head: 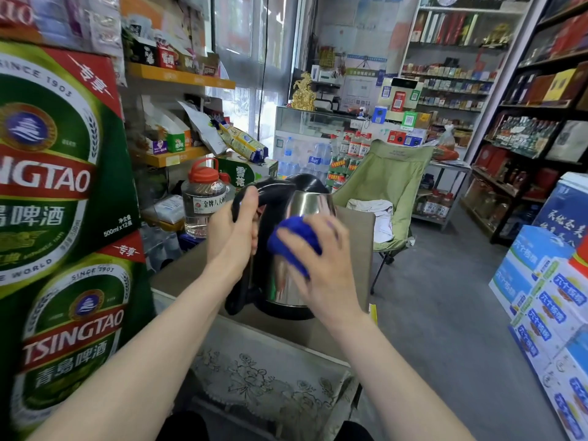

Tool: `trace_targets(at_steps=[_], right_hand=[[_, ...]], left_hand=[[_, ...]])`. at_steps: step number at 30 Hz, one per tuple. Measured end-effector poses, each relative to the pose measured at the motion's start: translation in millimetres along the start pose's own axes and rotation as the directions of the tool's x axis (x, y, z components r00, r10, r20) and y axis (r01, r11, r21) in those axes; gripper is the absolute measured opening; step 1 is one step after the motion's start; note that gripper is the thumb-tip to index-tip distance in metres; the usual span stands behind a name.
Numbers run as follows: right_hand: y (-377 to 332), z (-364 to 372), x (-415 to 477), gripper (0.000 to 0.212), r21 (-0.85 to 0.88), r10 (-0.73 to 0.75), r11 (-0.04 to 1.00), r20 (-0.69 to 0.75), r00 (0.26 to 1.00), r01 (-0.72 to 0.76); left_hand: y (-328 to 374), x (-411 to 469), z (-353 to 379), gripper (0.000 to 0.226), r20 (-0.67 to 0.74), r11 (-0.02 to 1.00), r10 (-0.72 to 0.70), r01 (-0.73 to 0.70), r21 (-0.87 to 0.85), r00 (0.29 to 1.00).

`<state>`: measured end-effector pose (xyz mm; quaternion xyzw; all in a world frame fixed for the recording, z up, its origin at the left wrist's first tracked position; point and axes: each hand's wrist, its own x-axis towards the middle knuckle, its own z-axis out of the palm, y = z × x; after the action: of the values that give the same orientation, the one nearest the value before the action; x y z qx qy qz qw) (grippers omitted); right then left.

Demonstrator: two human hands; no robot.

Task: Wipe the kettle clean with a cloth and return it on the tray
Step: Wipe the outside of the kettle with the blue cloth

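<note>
While the left hand (234,232) closes its grip around the black handle of the shiny steel kettle (286,249), the right hand (321,265) presses a bunched blue cloth (294,238) to its side.

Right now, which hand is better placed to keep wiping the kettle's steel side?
The right hand. It holds the blue cloth pressed against the kettle wall. The left hand is busy gripping the black handle, steadying the kettle.

A steel kettle (296,249) with black handle, lid and base stands upright at frame centre; a crumpled blue cloth (294,241) presses its side.
</note>
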<state>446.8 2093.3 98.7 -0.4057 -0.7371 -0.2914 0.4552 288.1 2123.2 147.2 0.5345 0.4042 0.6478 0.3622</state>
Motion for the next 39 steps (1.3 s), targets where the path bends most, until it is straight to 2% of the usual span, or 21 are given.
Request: trace_targets(at_steps=[2,4,7,9,11,13,16,18,20,22,24,26,27,29,30,31,32,33,36,39], right_hand=[[-1.7,1.2,-17.0,0.029,0.026,-0.1,0.995,0.066,0.993,0.099],[1.3,2.8,-9.5,0.031,0.027,-0.055,0.998,0.059,0.997,0.053],[5.2,2.9,28.9,0.035,0.081,0.236,0.969,-0.055,0.97,-0.232],[14.2,-5.0,59.2,0.036,0.183,0.476,0.87,-0.07,0.877,-0.458],[26.4,-11.9,80.2,0.036,0.233,0.591,0.785,-0.007,0.806,-0.574],[29.5,-15.8,84.7,0.037,0.18,0.549,0.82,0.024,0.836,-0.544],[17.1,-15.4,60.8,0.037,0.129,0.435,0.895,-0.04,0.9,-0.427],[4.3,-9.4,24.6,0.041,0.075,0.357,0.933,-0.083,0.93,-0.351],[-9.5,-1.9,-12.1,0.05,0.033,0.28,0.96,-0.038,0.959,-0.279],[-15.4,4.1,-25.7,0.05,0.027,0.223,0.975,-0.001,0.975,-0.222],[-12.2,4.8,-9.7,0.044,0.049,0.244,0.969,-0.011,0.97,-0.243],[-5.0,0.7,19.8,0.037,0.159,0.416,0.901,-0.061,0.907,-0.403],[2.9,-2.9,33.9,0.035,0.252,0.535,0.826,-0.07,0.842,-0.504],[24.9,-7.0,51.3,0.032,0.433,0.754,0.594,-0.006,0.657,-0.678],[34.3,-7.4,54.7,0.032,0.49,0.822,0.473,0.054,0.567,-0.732],[39.6,-7.2,55.5,0.034,0.513,0.853,0.398,0.099,0.513,-0.76],[39.3,-7.5,55.1,0.035,0.509,0.861,0.376,0.117,0.494,-0.775],[34.5,-9.0,54.4,0.035,0.495,0.85,0.408,0.101,0.517,-0.767],[8.9,-18.8,51.0,0.034,0.431,0.683,0.676,-0.063,0.728,-0.597],[-9.3,-19.3,35.7,0.036,0.194,0.329,0.932,-0.103,0.939,-0.306]], left_hand=[[-7.8,1.1,-3.5,0.048,-0.009,0.995,-0.063,0.062,-0.084,0.998],[-13.6,-1.9,-2.5,0.048,0.003,0.99,-0.094,0.093,-0.103,0.996],[-15.4,-7.4,0.9,0.047,0.029,0.984,-0.124,0.127,-0.127,0.992],[-14.6,-9.4,1.5,0.047,0.055,0.983,-0.12,0.126,-0.13,0.991],[-14.5,-10.1,1.9,0.047,0.076,0.988,-0.103,0.11,-0.105,0.992],[-13.5,-9.7,0.9,0.047,0.081,0.991,-0.086,0.094,-0.095,0.993],[-11.1,-6.0,-2.6,0.044,0.071,0.987,-0.088,0.097,-0.125,0.994],[-13.5,-2.0,-6.7,0.044,0.031,0.97,-0.144,0.148,-0.191,0.989],[-17.4,2.0,-11.3,0.046,-0.009,0.94,-0.213,0.203,-0.274,0.977],[-21.0,3.5,-13.2,0.047,-0.004,0.93,-0.244,0.233,-0.286,0.97],[-22.5,1.6,-13.0,0.048,0.021,0.932,-0.251,0.248,-0.263,0.968],[-21.5,-0.7,-13.0,0.048,0.051,0.922,-0.258,0.262,-0.286,0.965],[-20.5,-1.2,-13.9,0.047,0.066,0.911,-0.265,0.272,-0.309,0.962],[-17.4,-0.5,-16.8,0.048,0.087,0.887,-0.279,0.291,-0.358,0.956],[-16.4,1.0,-18.3,0.049,0.093,0.877,-0.279,0.293,-0.38,0.956],[-15.5,3.0,-19.3,0.05,0.098,0.872,-0.278,0.293,-0.393,0.956],[-14.3,4.7,-19.8,0.05,0.099,0.87,-0.278,0.294,-0.395,0.956],[-13.0,6.2,-20.3,0.051,0.095,0.871,-0.28,0.294,-0.394,0.955],[-9.0,10.5,-20.5,0.05,0.089,0.863,-0.3,0.31,-0.4,0.95],[-5.1,15.0,-21.6,0.05,0.085,0.849,-0.323,0.329,-0.413,0.942]])
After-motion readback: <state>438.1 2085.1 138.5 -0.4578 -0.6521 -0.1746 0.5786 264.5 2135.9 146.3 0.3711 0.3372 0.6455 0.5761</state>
